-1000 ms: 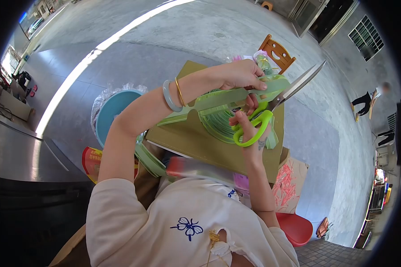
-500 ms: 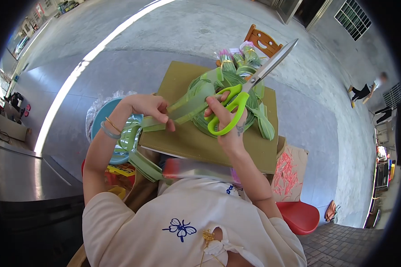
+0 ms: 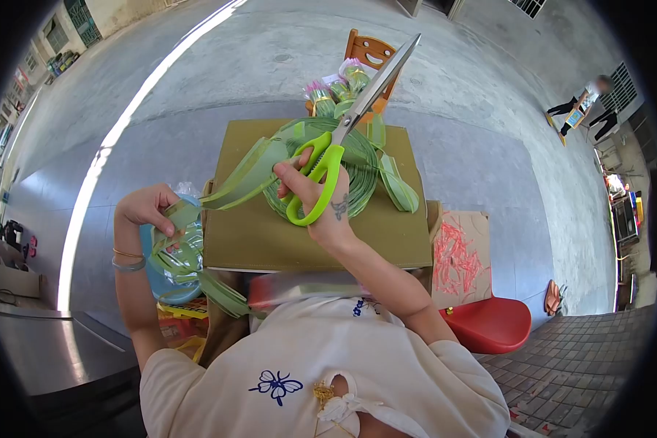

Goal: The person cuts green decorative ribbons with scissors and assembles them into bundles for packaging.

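Note:
My right hand (image 3: 310, 193) holds scissors (image 3: 327, 157) with lime-green handles, their long blades pointing up and to the right. Its thumb and fingers also touch a translucent green ribbon (image 3: 250, 171). The ribbon runs left to my left hand (image 3: 153, 209), whose thumb and fingers are closed on it beyond the table's left edge. Behind the scissors, a coil of green strips (image 3: 361, 175) lies on the olive-coloured table (image 3: 270, 244). More green film hangs below my left hand, over a blue basin (image 3: 160, 281).
Pink-tipped bundles (image 3: 321, 98) stand by a wooden chair (image 3: 372, 51) behind the table. Cardboard with pink strips (image 3: 456, 263) and a red stool (image 3: 493, 325) are at the right. A person (image 3: 588, 98) is at the far right.
My left hand has moved left and slightly down, away from my right hand, with a longer stretch of ribbon between them. The view has shifted, and the scissors remain in my right hand.

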